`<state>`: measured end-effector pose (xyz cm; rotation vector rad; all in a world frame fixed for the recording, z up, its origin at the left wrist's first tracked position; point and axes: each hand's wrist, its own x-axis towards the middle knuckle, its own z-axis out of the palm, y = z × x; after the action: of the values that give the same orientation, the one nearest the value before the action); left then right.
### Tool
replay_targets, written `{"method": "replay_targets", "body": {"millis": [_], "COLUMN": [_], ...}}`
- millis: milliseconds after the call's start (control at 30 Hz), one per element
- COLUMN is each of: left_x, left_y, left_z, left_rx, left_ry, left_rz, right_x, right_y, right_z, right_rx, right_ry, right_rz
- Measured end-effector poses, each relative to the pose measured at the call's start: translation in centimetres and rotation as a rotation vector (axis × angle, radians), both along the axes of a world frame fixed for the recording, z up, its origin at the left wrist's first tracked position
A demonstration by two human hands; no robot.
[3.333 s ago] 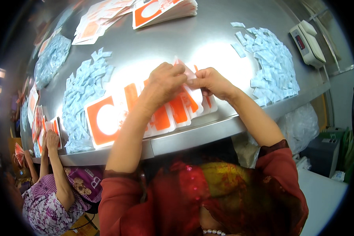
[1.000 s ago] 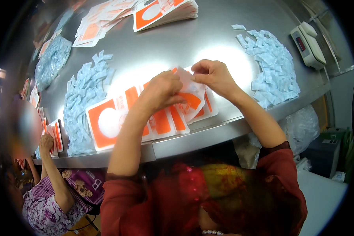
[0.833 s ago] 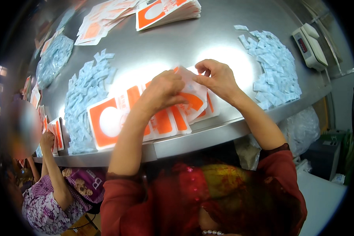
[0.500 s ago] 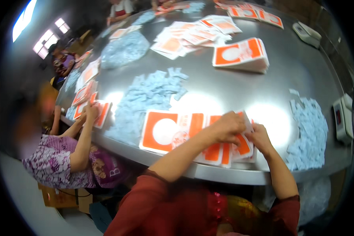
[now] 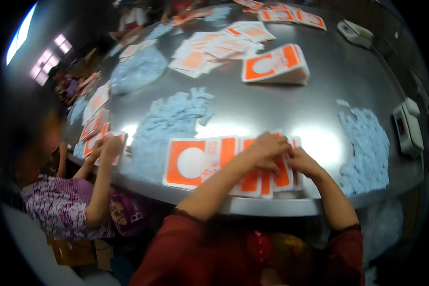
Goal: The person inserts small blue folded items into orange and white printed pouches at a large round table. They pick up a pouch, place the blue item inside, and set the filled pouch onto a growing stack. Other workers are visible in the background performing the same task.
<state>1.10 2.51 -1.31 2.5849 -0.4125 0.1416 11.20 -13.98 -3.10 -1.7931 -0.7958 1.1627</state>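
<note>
Both hands were on a row of overlapping orange-and-white packets (image 5: 209,164) lying along the near edge of the steel table (image 5: 338,81). The left hand (image 5: 267,151) lay over the packets, fingers curled down onto them. The right hand (image 5: 302,163) touched them just beside it; its grip could not be made out. Heaps of pale blue slips (image 5: 167,126) lay left of the row and near the right edge.
</note>
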Motion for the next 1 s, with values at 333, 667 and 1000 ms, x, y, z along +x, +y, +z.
{"method": "replay_targets", "body": {"millis": [333, 667, 1000], "left_x": [-0.4, -0.3, 0.2], "left_y": [-1.1, -0.8, -0.9], "left_z": [1.1, -0.8, -1.4], "left_rx": [0.187, 0.19, 0.19], "left_ry": [0.077, -0.022, -0.045], "left_rz": [0.084, 0.014, 0.014], "right_x": [16.4, 20.7, 23.6], "right_y": [-4.4, -6.2, -0.8], "right_z": [-1.9, -8.5, -4.2], "right_rx": [-0.309, -0.64, -0.648], "right_ry": [-1.197, -1.589, -1.712], "right_rz": [-0.428, -0.224, -0.322]}}
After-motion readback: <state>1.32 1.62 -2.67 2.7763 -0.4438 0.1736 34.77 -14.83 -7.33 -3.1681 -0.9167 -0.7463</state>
